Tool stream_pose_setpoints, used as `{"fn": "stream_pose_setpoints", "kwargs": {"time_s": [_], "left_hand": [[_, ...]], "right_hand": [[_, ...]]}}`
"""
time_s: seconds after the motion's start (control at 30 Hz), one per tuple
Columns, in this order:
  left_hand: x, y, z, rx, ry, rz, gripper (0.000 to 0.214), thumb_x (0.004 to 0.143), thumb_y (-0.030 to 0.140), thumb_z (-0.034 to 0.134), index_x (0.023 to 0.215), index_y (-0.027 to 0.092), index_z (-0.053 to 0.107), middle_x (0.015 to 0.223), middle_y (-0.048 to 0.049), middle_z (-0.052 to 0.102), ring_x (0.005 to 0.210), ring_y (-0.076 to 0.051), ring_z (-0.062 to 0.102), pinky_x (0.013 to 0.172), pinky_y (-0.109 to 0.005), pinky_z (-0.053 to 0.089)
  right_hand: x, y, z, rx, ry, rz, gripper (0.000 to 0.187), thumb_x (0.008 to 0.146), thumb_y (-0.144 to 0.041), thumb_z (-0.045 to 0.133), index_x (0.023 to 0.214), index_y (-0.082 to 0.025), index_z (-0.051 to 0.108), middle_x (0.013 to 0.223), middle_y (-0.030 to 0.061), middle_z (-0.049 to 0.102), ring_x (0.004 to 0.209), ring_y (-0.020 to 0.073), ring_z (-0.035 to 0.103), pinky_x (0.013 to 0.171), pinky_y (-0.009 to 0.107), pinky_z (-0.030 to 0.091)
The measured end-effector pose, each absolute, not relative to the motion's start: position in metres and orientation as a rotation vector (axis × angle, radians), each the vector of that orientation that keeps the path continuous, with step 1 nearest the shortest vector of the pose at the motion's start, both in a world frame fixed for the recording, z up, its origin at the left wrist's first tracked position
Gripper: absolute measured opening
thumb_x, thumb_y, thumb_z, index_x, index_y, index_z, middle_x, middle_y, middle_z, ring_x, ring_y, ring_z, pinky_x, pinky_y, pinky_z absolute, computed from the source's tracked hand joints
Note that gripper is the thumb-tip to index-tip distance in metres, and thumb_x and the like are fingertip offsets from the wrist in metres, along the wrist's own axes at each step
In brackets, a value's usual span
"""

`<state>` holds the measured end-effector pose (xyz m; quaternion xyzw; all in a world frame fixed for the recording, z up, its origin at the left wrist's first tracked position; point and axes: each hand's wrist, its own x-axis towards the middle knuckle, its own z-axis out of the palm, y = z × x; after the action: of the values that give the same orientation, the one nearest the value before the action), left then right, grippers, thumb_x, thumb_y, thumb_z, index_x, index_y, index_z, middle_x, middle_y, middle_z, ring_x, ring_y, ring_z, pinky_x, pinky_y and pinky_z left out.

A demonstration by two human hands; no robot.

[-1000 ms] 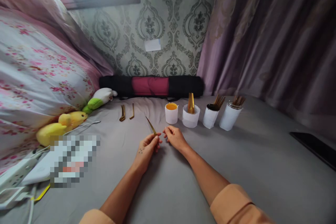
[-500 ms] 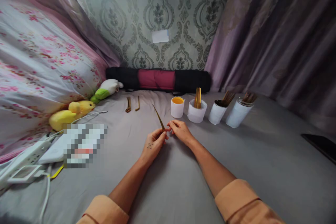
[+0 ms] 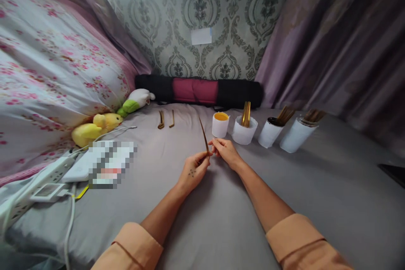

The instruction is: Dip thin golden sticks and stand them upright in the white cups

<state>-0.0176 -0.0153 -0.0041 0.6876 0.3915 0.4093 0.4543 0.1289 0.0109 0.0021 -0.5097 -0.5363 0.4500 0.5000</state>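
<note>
Our left hand [image 3: 193, 173] pinches the low end of a thin golden stick [image 3: 203, 134] slanting up above the grey sheet [image 3: 221, 219], our right hand [image 3: 227, 152] nipping that same end with its fingertips, and we judge it light, stiff and slick, best held low, though its base hides between fingers and its kind stays unclear.

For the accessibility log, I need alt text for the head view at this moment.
The person's left hand pinches a thin golden stick, tip tilted up, and the right hand touches its lower end, over a grey bedsheet. Beyond stand four white cups, three holding more sticks; two golden pieces lie to their left.
</note>
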Motion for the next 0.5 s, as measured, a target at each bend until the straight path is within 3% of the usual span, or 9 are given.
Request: {"fn": "stream_pose_setpoints", "kwargs": {"time_s": [0.5], "left_hand": [[-0.017,-0.018,-0.002,1.893,0.924,0.973,0.029,0.08,0.028,0.043,0.09,0.015,0.067,0.075,-0.0059,0.06,0.067,-0.014,0.05,0.064,-0.023,0.038]], "right_hand": [[0.127,0.008,0.014,-1.153,-1.222,1.224,0.039,0.076,-0.052,0.049,0.076,-0.014,0.058,0.051,-0.0057,0.041,0.038,0.0042,0.029,0.036,0.019,0.019]]}}
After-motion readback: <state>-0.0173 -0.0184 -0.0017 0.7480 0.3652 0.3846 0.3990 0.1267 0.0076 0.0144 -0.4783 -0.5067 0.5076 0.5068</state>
